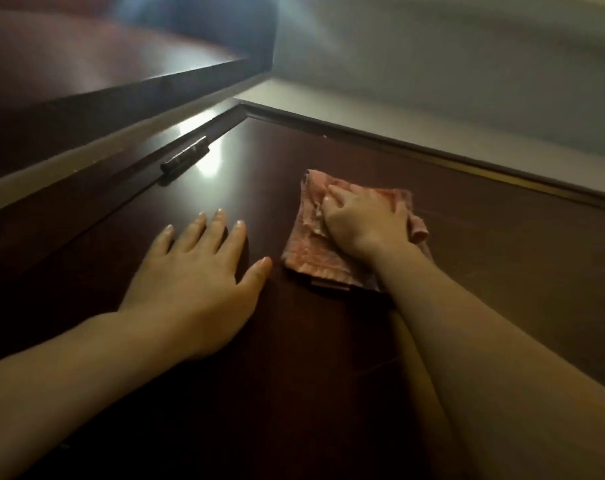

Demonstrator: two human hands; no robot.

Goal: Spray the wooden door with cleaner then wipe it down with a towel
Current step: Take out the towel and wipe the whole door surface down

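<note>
The dark wooden door (329, 341) is filling most of the view, and one pink towel (308, 244) is lying flat against it near the top. The right hand (365, 220) is pressing the towel, fingers bent onto the cloth; the left hand (197, 271) is bracing flat, fingers spread. Wiping seems underway; next probably calls for sweeping toward the one hinge (185, 156). No spray bottle is showing.

A dark metal hinge (184, 156) sits at the upper left, catching a bright glare, mounted against a dark wooden frame (128, 98) with a pale strip beneath it, while a plain pale wall (467, 81) fills the upper right, blurred and unmarked.
</note>
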